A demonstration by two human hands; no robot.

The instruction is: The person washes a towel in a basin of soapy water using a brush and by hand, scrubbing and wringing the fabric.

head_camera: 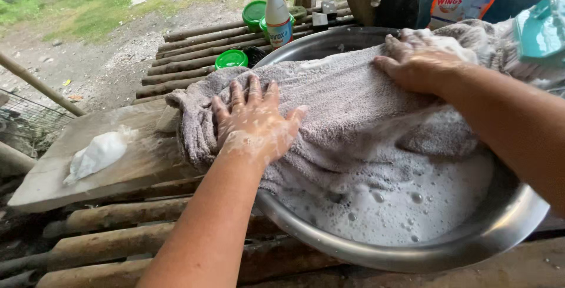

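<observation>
A grey wet towel (347,97) lies spread over a large metal basin (412,255) and hangs over its left rim onto a wooden board (59,176). Soapy water (400,200) with bubbles fills the basin's near side. My left hand (256,120) presses flat on the towel's left part, fingers spread and sudsy. My right hand (421,61) rests palm down on the towel's far right part, near the basin's back rim.
A white soapy lump (97,154) sits on the board. On the bamboo slats (188,58) behind stand a white bottle with a red cap (277,14), green lids (231,59) and a green tub (254,14). A teal brush (541,29) and a detergent packet (459,4) are at right.
</observation>
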